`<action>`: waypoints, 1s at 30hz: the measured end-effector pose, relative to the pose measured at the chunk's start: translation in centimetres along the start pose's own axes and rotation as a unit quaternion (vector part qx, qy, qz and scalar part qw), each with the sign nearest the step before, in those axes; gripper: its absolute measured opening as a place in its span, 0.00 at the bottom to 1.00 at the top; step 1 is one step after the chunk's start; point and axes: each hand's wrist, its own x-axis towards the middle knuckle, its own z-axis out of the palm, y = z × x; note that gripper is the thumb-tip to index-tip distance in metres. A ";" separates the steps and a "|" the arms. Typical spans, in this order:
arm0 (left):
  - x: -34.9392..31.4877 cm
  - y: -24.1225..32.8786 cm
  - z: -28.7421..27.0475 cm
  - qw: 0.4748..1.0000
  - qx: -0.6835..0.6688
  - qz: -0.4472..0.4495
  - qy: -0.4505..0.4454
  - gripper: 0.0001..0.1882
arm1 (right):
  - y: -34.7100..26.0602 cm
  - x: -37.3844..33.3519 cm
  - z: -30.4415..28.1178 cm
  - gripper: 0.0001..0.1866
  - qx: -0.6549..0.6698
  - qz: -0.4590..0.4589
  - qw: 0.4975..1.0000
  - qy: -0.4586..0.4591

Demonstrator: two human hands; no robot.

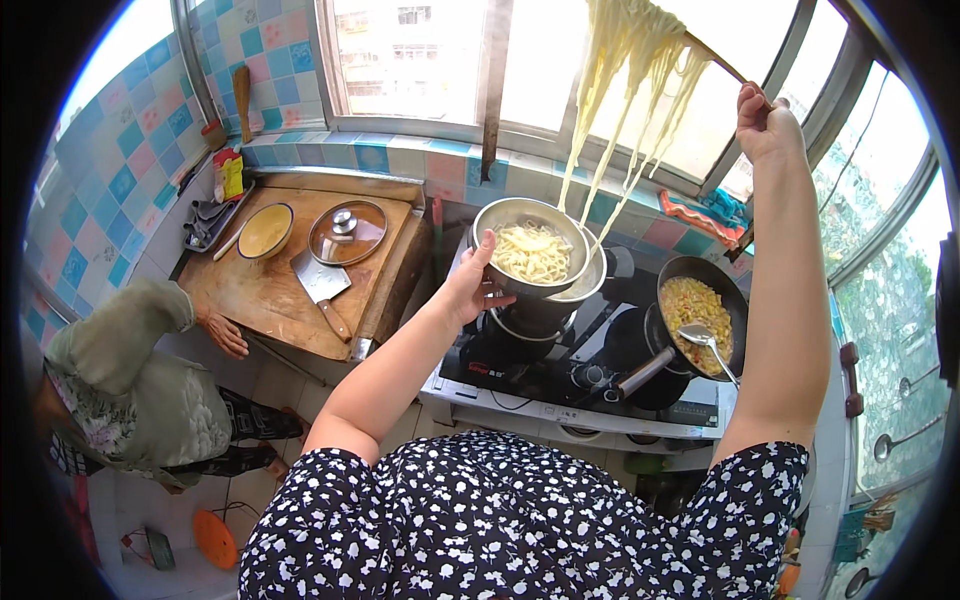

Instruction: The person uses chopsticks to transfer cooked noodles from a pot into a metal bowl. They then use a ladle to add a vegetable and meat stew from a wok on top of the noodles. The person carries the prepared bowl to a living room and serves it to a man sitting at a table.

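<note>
My left hand [474, 284] grips the side of a metal bowl [548, 290], thumb at the rim and fingers below. Pale noodles [530, 252] lie in that bowl, held above the stove and partly in front of a metal pot [598, 275]. High on the right, my right hand [768, 125] is closed around chopsticks [720, 62]. A thick bunch of long noodles [632, 45] drapes from their far end. Several strands hang down to the right rim of the bowl and the pot behind it; exactly where they end is hard to see.
A wok [738, 300] of chopped yellow food with a metal spoon [697, 335] sits on the gas stove [470, 372]. On the left, a wooden board [262, 312] bears a cleaver [322, 280], glass lid [350, 245] and yellow bowl [266, 232]. Another person's hand [222, 332] is beside it.
</note>
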 end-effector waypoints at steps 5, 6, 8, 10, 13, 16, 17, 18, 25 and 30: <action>0.3 0.4 0.0 1.000 -0.006 -0.003 -0.021 0.41 | 5.4 -6.9 0.5 0.25 -0.124 -0.038 0.990 0.059; 0.6 0.5 0.7 0.999 -0.005 -0.001 -0.032 0.41 | 5.5 -6.1 -1.6 0.24 -0.184 0.013 0.982 0.035; 0.6 1.0 1.2 0.999 -0.002 -0.002 -0.034 0.41 | 8.0 -7.6 -4.3 0.30 -0.271 0.011 0.962 0.014; 0.2 1.6 2.0 0.999 0.003 0.005 -0.032 0.41 | 10.1 -8.6 -7.1 0.30 -0.354 0.035 0.934 -0.023; 0.9 2.1 1.2 0.999 0.014 -0.003 -0.032 0.38 | 12.3 -10.7 -7.7 0.28 -0.511 0.046 0.851 -0.111; 1.5 2.3 0.4 0.999 0.043 -0.011 -0.012 0.35 | 11.5 -12.8 -5.9 0.26 -0.556 0.029 0.806 -0.201; 1.7 2.3 0.0 0.999 0.038 -0.012 -0.015 0.35 | 10.6 -13.3 -5.8 0.23 -0.546 0.005 0.812 -0.207; 1.8 2.3 -0.3 0.999 0.033 -0.011 -0.018 0.35 | 9.2 -13.8 -5.9 0.21 -0.534 -0.019 0.818 -0.211; 0.8 3.9 -1.2 1.000 0.011 0.006 -0.013 0.41 | 4.0 -15.4 -14.0 0.11 -0.443 -0.039 0.887 -0.121; -0.7 4.7 -0.6 1.000 0.029 0.009 0.000 0.39 | 11.5 -13.0 -17.4 0.13 -0.379 0.048 0.917 -0.112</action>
